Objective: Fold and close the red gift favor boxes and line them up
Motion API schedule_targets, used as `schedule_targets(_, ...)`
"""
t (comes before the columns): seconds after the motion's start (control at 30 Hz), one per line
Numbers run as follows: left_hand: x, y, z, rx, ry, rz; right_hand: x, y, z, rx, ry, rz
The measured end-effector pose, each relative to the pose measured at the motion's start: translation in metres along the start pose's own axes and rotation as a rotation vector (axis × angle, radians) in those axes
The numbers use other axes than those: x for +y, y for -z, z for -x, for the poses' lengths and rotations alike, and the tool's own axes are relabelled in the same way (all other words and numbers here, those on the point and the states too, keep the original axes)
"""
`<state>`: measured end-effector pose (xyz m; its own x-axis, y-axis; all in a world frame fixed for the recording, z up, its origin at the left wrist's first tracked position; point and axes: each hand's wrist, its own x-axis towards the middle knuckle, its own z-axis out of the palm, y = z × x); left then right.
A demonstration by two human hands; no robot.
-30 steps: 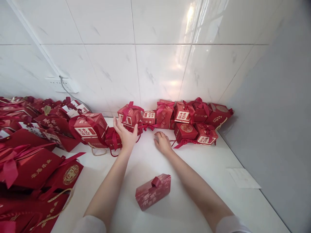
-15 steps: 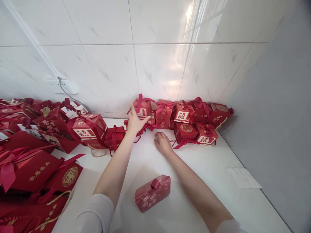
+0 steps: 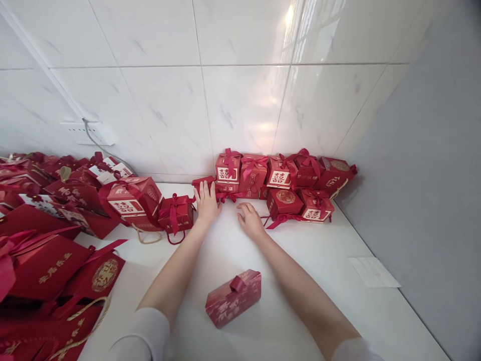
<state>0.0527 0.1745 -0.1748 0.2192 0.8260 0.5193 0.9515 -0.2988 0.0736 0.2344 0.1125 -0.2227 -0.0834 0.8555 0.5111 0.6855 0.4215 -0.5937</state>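
Note:
My left hand (image 3: 207,201) lies over a small red gift box (image 3: 203,181) near the wall, its fingers stretched and touching it. The hand covers much of that box. Just right of it, a red box with a white character panel (image 3: 227,174) stands on another box in the row. My right hand (image 3: 251,219) rests on the white table (image 3: 293,250), fingers apart and slightly bent, holding nothing. A patterned pink-red box with a ribbon loop (image 3: 233,299) lies between my forearms. Left of my left hand sits a ribbon-tied red box (image 3: 176,213).
Several stacked red boxes (image 3: 285,200) line the wall on the right. A large heap of red boxes (image 3: 56,260) with ribbons and cord handles fills the left side. A power socket (image 3: 87,133) with a grey cable is on the tiled wall. White paper (image 3: 374,272) lies by the grey panel (image 3: 424,175).
My left hand has let go of the ribbon-tied box, which now stands on the row, and has moved down onto the smaller box beside it. My right hand has barely moved.

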Motion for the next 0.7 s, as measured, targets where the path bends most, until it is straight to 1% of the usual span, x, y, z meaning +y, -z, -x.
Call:
schedule_targets(0.07,-0.013,-0.004,-0.016,-0.045,-0.050,0.046,0.000,0.000,0.000,0.004,0.006,-0.006)
schedule_targets(0.13,-0.024,-0.003,-0.031,-0.104,-0.091,0.102,0.001,-0.001,0.001,0.006,0.010,-0.012)
schedule_targets(0.2,-0.029,0.006,-0.040,-0.165,-0.130,0.150,0.001,-0.001,0.001,0.007,0.013,-0.018)
schedule_targets(0.27,-0.026,0.023,-0.041,-0.176,-0.177,0.167,0.002,-0.001,0.002,0.007,0.015,-0.024)
schedule_targets(0.33,-0.022,0.048,-0.030,-0.099,-0.215,0.146,0.003,-0.001,0.002,0.007,0.015,-0.030)
schedule_targets(0.4,-0.021,0.074,-0.008,0.058,-0.164,0.123,0.004,-0.002,0.003,0.006,0.014,-0.036)
schedule_targets(0.43,-0.024,0.085,0.006,0.155,-0.113,0.126,0.004,-0.002,0.003,0.006,0.013,-0.039)
schedule_targets(0.5,-0.036,0.097,0.036,0.412,0.046,0.156,0.006,-0.003,0.004,0.003,0.011,-0.047)
schedule_targets(0.53,-0.045,0.098,0.050,0.509,0.165,0.164,0.006,-0.004,0.004,0.001,0.009,-0.051)
schedule_targets(0.57,-0.055,0.095,0.064,0.570,0.299,0.171,0.007,-0.005,0.004,-0.001,0.006,-0.056)
schedule_targets(0.6,-0.065,0.090,0.075,0.593,0.440,0.183,0.008,-0.006,0.004,-0.003,0.002,-0.060)
schedule_targets(0.63,-0.075,0.082,0.083,0.579,0.567,0.208,0.009,-0.006,0.004,-0.006,-0.003,-0.065)
schedule_targets(0.7,-0.093,0.063,0.092,0.491,0.776,0.301,0.011,-0.007,0.004,-0.010,-0.013,-0.073)
